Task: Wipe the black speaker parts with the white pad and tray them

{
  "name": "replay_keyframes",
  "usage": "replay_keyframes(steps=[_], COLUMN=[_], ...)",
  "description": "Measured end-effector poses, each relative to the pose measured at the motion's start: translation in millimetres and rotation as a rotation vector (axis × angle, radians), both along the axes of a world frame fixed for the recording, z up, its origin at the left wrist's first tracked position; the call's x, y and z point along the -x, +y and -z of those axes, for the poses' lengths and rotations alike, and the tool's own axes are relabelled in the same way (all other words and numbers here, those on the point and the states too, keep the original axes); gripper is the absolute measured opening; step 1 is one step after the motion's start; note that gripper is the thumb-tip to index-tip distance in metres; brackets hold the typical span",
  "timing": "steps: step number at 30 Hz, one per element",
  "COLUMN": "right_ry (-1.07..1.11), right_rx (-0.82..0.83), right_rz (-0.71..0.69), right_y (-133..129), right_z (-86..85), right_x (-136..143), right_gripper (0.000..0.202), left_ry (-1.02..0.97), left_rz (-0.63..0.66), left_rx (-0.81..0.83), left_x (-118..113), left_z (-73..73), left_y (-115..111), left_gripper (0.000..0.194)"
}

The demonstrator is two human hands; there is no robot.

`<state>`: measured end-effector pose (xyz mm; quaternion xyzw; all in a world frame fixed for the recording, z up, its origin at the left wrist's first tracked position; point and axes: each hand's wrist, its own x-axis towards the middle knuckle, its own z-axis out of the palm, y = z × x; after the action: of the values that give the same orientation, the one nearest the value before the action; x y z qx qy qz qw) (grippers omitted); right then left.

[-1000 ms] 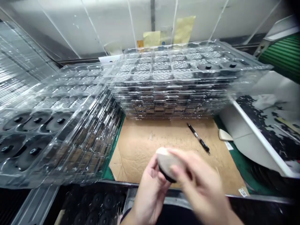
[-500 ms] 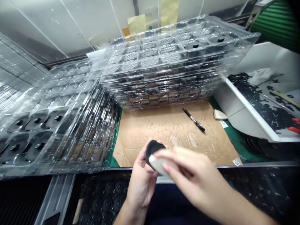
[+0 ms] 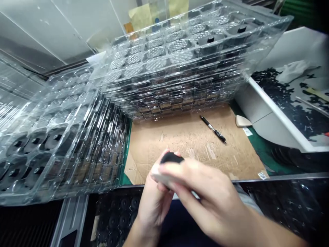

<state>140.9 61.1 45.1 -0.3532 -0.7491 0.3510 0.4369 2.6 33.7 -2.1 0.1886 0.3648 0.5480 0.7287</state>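
One black rounded piece (image 3: 171, 157), held in your left hand (image 3: 156, 195), above the near part of the cardboard sheet (image 3: 180, 135); your fingers are curled about its edge, the grip narrow, and its lower part is hidden. One pale, smooth-edged pad (image 3: 163, 179), pinched between the thumb and fingers of your right hand (image 3: 209, 197), lying across the near side of the black piece; blur leaves it unclear exactly where the two touch. One pen (image 3: 212, 129), black with a clear middle, lying aslant on the cardboard, beyond your right hand. One pale block (image 3: 243, 121), just off the cardboard's right edge, beside the white bin (image 3: 277, 113). Green surface (image 3: 259, 142), showing along both sides of the cardboard. One small printed label (image 3: 262, 175), at the cardboard's near right corner. In the bin: many small black parts (image 3: 272, 82), a crumpled white item (image 3: 293, 71) and a yellowish strip (image 3: 317, 93). One rear stack of clear trays (image 3: 159, 85), beyond the cardboard, its top tray with many textured pockets and two black stems at the right. One left stack of clear trays (image 3: 84, 137), its nearer pockets holding black discs with raised centres (image 3: 55, 137). Yellow notes (image 3: 141, 16), upright behind the rear stack. Below the work surface, to the left of your body, more dark discs (image 3: 113, 219) in rows.
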Motion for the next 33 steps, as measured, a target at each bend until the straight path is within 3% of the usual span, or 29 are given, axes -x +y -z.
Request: replay_keyframes(steps=[3,7,9,12,16,19,21,25,27,29,33], right_ry=[-0.159,-0.358,-0.339,-0.273,-0.292,-0.251,-0.244,-0.279,-0.256,-0.258,-0.404], right_rx=[0.141,-0.002,-0.054,0.067,0.127,0.154,0.204,0.200,0.212,0.253,0.247], right_rz=[-0.067,0.147,0.154,0.020,0.077,-0.011,-0.052,0.012,-0.054,-0.080,0.215], right_y=[-5,-11,-10,-3,7,9,10,12,15,23,35], right_z=[3.4,5.0,3.3,1.1,1.9,3.2,3.5,1.0,2.2,11.5,61.5], right_x=[-20,-35,-35,-33,-35,-36,-37,-33,-31,-30,-39], right_gripper=[0.025,0.027,0.029,0.026,0.023,0.026,0.023,0.021,0.023,0.022,0.019], left_ry=[-0.075,-0.040,-0.031,-0.044,-0.024,-0.039,-0.037,-0.005,-0.007,-0.037,-0.148], left_rz=[0.003,-0.072,-0.054,-0.017,-0.047,-0.023,-0.024,-0.035,-0.030,-0.064,-0.142], left_rx=[0.004,0.024,0.047,0.060,0.031,0.055,0.063,0.070,0.110,0.146,0.192], left_x=[0,-5,-7,-6,-6,-8,-8,-7,-6,-5,0], left_z=[-3.6,-8.4,-9.2,-7.4,-3.7,-2.0,-1.2,1.1,3.5,6.5,9.1], left_y=[5,12,14,16,16,17,17,16,16,16,18], left_gripper=[0.047,0.051,0.048,0.045,0.042,0.040,0.041,0.051,0.051,0.050,0.052])
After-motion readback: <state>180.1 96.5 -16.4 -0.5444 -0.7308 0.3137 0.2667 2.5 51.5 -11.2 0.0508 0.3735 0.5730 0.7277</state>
